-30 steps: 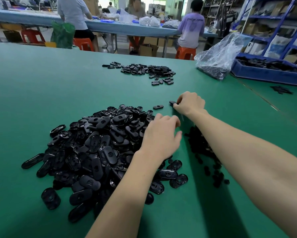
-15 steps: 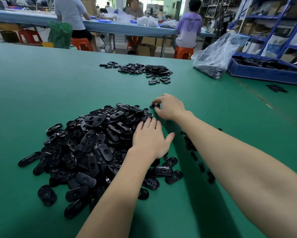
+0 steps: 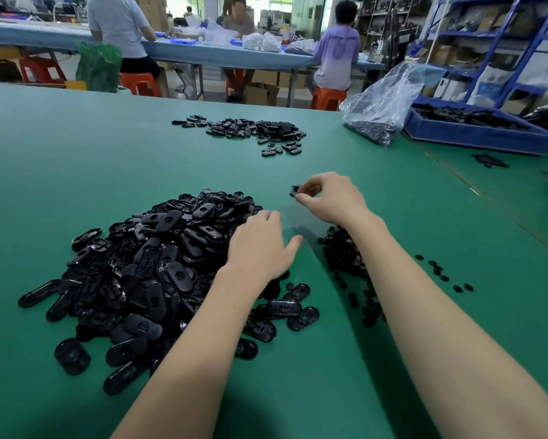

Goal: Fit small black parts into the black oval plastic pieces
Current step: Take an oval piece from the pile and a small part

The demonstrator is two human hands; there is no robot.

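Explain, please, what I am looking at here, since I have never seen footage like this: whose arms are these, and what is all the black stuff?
The camera sits on a worker's head, looking down at their own bare arms. On the green table lies a big pile of black oval pieces; a smaller far pile lies beyond it. Small black parts lie under the right forearm. The right hand pinches one black piece; the left hand rests on the big pile.

Glossy plastic ovals [image 3: 158,274], matt tabletop [image 3: 76,172]

Two hands [image 3: 261,245]; three oval-piece piles [image 3: 158,264]; one bag [image 3: 380,103]; one tray [image 3: 481,134].
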